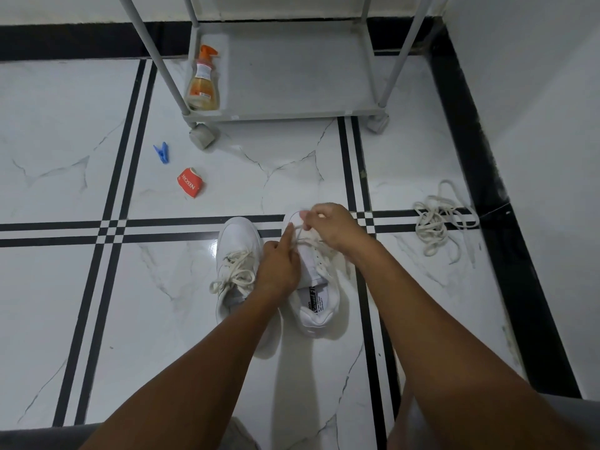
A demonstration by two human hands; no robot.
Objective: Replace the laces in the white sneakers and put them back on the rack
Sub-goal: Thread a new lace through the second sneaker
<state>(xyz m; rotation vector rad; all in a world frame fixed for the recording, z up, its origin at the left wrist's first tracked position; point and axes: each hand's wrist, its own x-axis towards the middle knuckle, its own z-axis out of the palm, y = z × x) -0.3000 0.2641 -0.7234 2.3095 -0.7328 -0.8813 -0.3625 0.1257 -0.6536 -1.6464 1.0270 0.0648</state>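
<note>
Head view showed the right sneaker (316, 287) standing on the tiled floor (65, 287), its long axis running away from the person, toe pointing toward the rack (285, 76) and heel nearest the camera. Its lace (300, 234) rose from the front eyelets into both hands. The right hand (331, 227), over the toe, pinched the lace end with curled fingers; the left hand (279, 267), just nearer the camera and to the left of that pinch, had its fingers curled with the index finger stretched forward against the lace. On the insole a black-printed label read partly "Casual", the rest too small to tell.

Touching the left hand's outer side, the left sneaker (237, 254) lay parallel, toe likewise pointing away, already laced and tied in a bow. Well to the right of the grip a loose heap of laces (438, 222) lay on the floor by the black border. Beyond and left of the hands lay a red crumpled packet (190, 183) marked "NESCAFE", then a blue clothes peg (162, 153). On the rack's bottom shelf stood an orange-capped spray bottle (203, 81), its label unreadable
</note>
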